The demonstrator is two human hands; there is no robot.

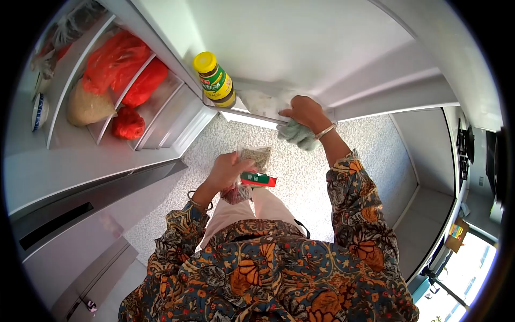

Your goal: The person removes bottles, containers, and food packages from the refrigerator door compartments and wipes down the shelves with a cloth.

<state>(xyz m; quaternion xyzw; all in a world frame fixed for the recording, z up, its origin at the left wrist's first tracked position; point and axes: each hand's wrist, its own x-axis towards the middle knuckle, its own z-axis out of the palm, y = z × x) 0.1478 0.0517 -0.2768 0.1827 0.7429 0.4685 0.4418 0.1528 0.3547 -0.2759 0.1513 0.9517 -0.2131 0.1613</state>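
Note:
My left hand [222, 169] is closed around a bunch of small packets in front of my legs. Among them are a clear bag of small greenish-brown bits [256, 155], a green and red packet [257, 178] and a clear bag with something dark red [236, 194]. At the door shelf [263, 116] of the open fridge, my right hand [308, 111] has its fingers curled on a grey-green cloth [298, 136]. The cloth hangs over the shelf's edge. To the left of that hand, a yellow-capped bottle [214, 80] with a green and yellow label stands on the same shelf.
Fridge shelves [102, 118] at the left hold red plastic bags [118, 59], a tan bag [88, 104] and a blue-and-white bowl [39, 111]. The fridge door [311, 43] stands open ahead, above speckled floor [365, 161]. Kitchen cabinets [424, 145] line the right.

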